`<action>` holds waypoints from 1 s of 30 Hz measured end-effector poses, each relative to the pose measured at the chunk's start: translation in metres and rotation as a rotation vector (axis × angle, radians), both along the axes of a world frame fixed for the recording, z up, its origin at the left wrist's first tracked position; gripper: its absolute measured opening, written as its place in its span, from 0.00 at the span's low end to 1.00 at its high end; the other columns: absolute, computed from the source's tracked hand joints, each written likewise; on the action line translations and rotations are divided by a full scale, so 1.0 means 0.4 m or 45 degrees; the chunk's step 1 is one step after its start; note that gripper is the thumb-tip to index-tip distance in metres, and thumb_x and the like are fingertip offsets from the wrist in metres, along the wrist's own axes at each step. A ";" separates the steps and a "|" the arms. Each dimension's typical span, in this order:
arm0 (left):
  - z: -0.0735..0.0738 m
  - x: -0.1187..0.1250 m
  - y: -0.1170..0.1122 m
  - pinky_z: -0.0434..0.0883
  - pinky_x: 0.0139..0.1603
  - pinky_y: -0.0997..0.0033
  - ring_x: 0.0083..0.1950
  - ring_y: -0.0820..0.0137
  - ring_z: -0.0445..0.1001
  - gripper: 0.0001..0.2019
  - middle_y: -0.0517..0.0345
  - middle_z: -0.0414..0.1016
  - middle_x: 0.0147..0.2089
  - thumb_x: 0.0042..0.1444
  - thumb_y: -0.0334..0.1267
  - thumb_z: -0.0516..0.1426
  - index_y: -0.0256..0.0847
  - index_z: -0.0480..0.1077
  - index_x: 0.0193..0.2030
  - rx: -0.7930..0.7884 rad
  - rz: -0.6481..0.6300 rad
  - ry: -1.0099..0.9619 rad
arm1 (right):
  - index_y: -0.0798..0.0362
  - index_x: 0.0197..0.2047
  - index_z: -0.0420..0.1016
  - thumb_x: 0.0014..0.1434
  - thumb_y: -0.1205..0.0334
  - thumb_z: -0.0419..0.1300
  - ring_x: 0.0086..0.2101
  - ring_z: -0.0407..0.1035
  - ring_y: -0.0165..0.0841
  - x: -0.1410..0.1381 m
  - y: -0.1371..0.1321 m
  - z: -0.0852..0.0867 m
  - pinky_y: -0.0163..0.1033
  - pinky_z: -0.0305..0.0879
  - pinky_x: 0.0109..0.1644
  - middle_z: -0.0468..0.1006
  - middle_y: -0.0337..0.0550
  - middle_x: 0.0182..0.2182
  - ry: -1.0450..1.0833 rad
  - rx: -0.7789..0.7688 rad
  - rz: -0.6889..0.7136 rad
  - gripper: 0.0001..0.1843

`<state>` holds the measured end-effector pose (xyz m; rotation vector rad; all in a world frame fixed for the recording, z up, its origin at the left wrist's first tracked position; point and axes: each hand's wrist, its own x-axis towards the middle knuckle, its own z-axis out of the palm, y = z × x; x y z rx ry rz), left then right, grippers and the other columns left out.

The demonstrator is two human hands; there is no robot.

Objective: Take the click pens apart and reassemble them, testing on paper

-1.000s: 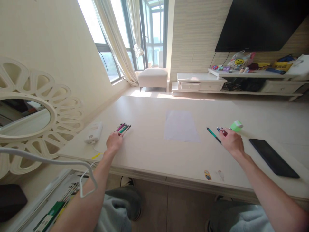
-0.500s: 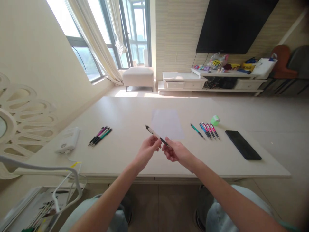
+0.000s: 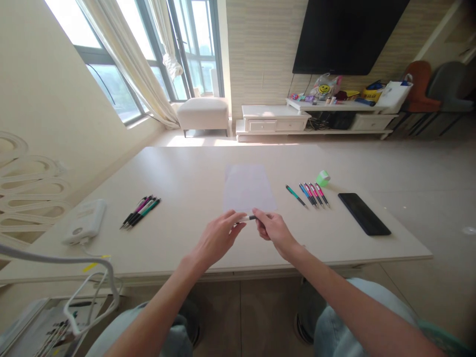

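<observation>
Between my two hands, just in front of a sheet of white paper (image 3: 248,186), is a white pen with a black grip (image 3: 247,218). My left hand (image 3: 221,233) is closed on its left part and covers that end. The fingers of my right hand (image 3: 273,227) pinch the black grip end. The pen lies nearly level, pointing left to right. Off to the right a green pen (image 3: 296,196) lies alone, beside a row of several blue and pink pens (image 3: 314,195). A bunch of purple, white and green pens (image 3: 141,212) lies at the left.
A light green object (image 3: 323,179) and a black phone (image 3: 363,213) sit on the right of the table (image 3: 186,173). At the left are a white device (image 3: 86,221) with a cable and a curved grey tube (image 3: 55,257). An open box (image 3: 55,322) stands lower left.
The pen has turned from a slant to nearly level. My left hand has moved along it and now covers its left end. The view has shifted slightly.
</observation>
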<state>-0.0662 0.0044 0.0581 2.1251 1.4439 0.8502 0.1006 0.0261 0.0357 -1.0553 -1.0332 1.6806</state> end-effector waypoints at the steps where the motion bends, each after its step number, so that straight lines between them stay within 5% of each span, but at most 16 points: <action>1: -0.007 0.005 -0.005 0.65 0.37 0.71 0.35 0.70 0.70 0.11 0.56 0.73 0.37 0.60 0.43 0.51 0.46 0.71 0.44 0.050 -0.029 0.115 | 0.54 0.16 0.60 0.49 0.43 0.60 0.12 0.46 0.19 -0.007 -0.003 -0.005 0.30 0.38 0.16 0.54 0.30 0.09 -0.040 0.007 -0.022 0.25; 7: -0.035 0.027 -0.009 0.66 0.38 0.71 0.39 0.69 0.69 0.11 0.56 0.70 0.36 0.64 0.37 0.46 0.43 0.66 0.47 0.325 -0.046 0.518 | 0.52 0.14 0.55 0.49 0.42 0.59 0.10 0.40 0.18 -0.032 -0.011 -0.011 0.30 0.31 0.16 0.48 0.27 0.07 0.020 -0.252 0.027 0.27; 12: -0.035 0.045 -0.016 0.64 0.33 0.73 0.36 0.69 0.69 0.11 0.55 0.69 0.35 0.65 0.38 0.44 0.41 0.66 0.42 0.300 -0.030 0.615 | 0.51 0.15 0.49 0.48 0.50 0.60 0.13 0.38 0.18 -0.034 -0.011 -0.011 0.30 0.32 0.17 0.46 0.25 0.10 0.108 -0.155 -0.017 0.25; 18: -0.004 0.055 -0.016 0.59 0.28 0.75 0.27 0.74 0.63 0.18 0.60 0.68 0.27 0.64 0.42 0.42 0.38 0.68 0.33 -0.045 -0.030 0.146 | 0.51 0.15 0.48 0.51 0.51 0.58 0.15 0.39 0.19 -0.023 -0.007 -0.017 0.32 0.35 0.18 0.46 0.27 0.12 0.084 0.030 0.058 0.24; 23: 0.032 0.009 -0.002 0.55 0.22 0.77 0.21 0.78 0.55 0.22 0.64 0.60 0.20 0.62 0.50 0.44 0.36 0.71 0.32 -0.476 -0.209 -0.263 | 0.54 0.18 0.60 0.57 0.47 0.53 0.15 0.45 0.22 0.004 -0.007 0.018 0.32 0.42 0.19 0.52 0.30 0.12 -0.293 0.403 0.244 0.24; 30: 0.022 -0.032 -0.005 0.58 0.28 0.77 0.27 0.76 0.62 0.14 0.61 0.69 0.27 0.60 0.43 0.50 0.41 0.74 0.34 0.011 0.023 0.078 | 0.56 0.25 0.69 0.57 0.42 0.52 0.16 0.58 0.24 0.034 0.028 0.020 0.32 0.53 0.20 0.67 0.37 0.17 -0.434 0.457 0.252 0.25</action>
